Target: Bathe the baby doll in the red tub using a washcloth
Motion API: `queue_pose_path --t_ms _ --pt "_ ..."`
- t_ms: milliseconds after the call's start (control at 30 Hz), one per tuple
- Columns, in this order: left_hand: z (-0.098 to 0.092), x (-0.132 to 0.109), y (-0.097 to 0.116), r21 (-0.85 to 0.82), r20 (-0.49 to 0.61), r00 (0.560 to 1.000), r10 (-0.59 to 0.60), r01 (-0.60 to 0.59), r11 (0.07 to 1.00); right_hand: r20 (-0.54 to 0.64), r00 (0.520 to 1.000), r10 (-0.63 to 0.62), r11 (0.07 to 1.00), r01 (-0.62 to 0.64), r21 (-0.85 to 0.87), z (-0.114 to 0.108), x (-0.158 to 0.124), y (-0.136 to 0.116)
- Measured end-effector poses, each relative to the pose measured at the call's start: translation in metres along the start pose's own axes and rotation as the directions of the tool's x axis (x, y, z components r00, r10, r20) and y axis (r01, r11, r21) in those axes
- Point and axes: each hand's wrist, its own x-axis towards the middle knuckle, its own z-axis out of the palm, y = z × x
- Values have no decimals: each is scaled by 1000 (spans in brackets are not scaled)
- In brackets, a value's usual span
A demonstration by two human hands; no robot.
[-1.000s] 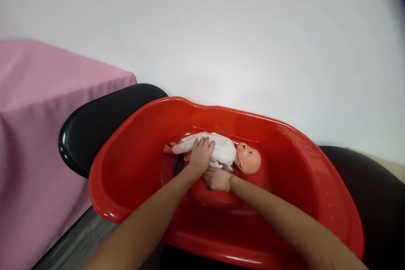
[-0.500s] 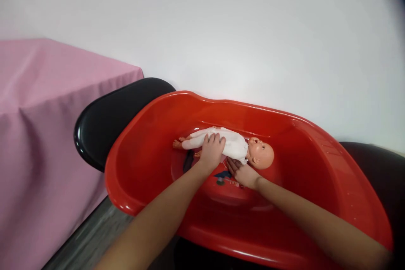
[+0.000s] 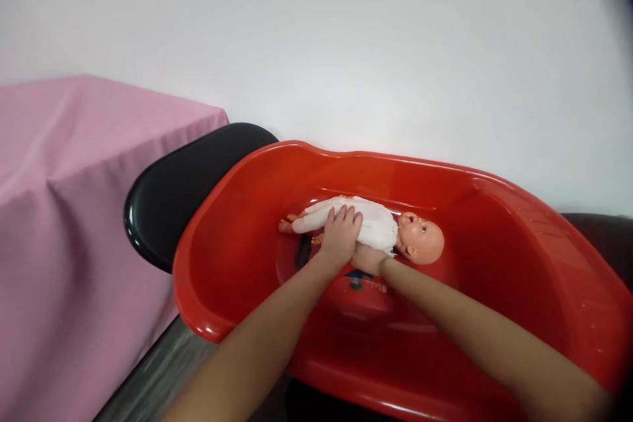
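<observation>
The left grip [image 3: 341,236] is lying loosely open across the doll [image 3: 378,224]; the right grip [image 3: 368,259] is sitting alongside, its hold unclear.

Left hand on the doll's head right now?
No, the left hand lies on the middle of the white-clothed doll, apart from the head, which is farther right.

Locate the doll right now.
In the head view, the doll lies inside the red tub, head toward the picture's right, with the left hand on it and the right hand at its near side.
</observation>
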Motion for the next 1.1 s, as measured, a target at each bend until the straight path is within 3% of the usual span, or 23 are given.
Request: queue_pose_path --t_ms 133,233,367,500,700,800,1000,1100 --pt "-2 0 2 -39 14 1000 10 -9 999 112 990 -81 925 116 -362 -7 -74 16" --pt "-3 0 3 -57 29 999 15 -13 998 229 964 -136 878 225 -423 -20 -111 22" --pt "-1 1 2 -36 18 1000 23 -23 999 271 924 -270 890 347 -296 -41 -107 15" --pt "-1 1 1 -28 1 1000 27 -27 999 288 921 -262 905 338 -259 -53 -97 19" --pt "1 2 1 -30 -1 1000 27 -27 999 330 916 -226 894 330 -303 -72 -153 56" --pt "0 1 2 -15 -3 1000 31 -31 999 349 915 -203 885 324 -334 -86 -170 58" --pt "-4 2 2 -23 26 999 31 -30 999 272 916 -295 903 360 -235 -91 -140 23" --pt "-2 3 2 -42 23 999 23 -22 999 240 928 -284 895 346 -281 -85 -133 22"
